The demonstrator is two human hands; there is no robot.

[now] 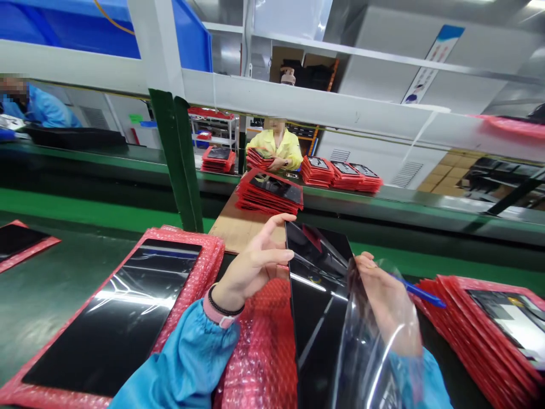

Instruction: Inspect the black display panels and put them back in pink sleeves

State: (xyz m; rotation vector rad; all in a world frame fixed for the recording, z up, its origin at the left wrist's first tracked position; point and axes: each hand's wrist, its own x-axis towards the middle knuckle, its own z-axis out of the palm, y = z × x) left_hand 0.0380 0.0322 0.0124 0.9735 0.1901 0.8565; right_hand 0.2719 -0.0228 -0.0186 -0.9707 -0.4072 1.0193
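Left hand (pixel 251 264) open, fingers just beside a tilted black glass panel (pixel 319 301) resting on red bubble wrap (pixel 259 352). Right hand (pixel 383 301) pinches clear plastic film (pixel 370 352) at the panel's edge, a blue pen (pixel 421 294) showing past it. Red-wrapped panel stack (pixel 481 324) lies at right; across the green workbench (pixel 63 284), a co-worker in a yellow smock (pixel 276 145) handles another red stack (pixel 259 159).

The person has two hands, the left hand (pixel 251 267) and the right hand (pixel 383 301). Between them I count one black panel (pixel 319 301), one clear plastic sheet (pixel 366 352) and one blue pen (pixel 421 293). Beside them lie two single panels in red bubble wrap (pixel 106 312) (pixel 21 241). There are six stacks of red packs (pixel 268 193). Also there are two other people, one in blue jacket (pixel 42 108) and one in yellow jacket (pixel 276 145).
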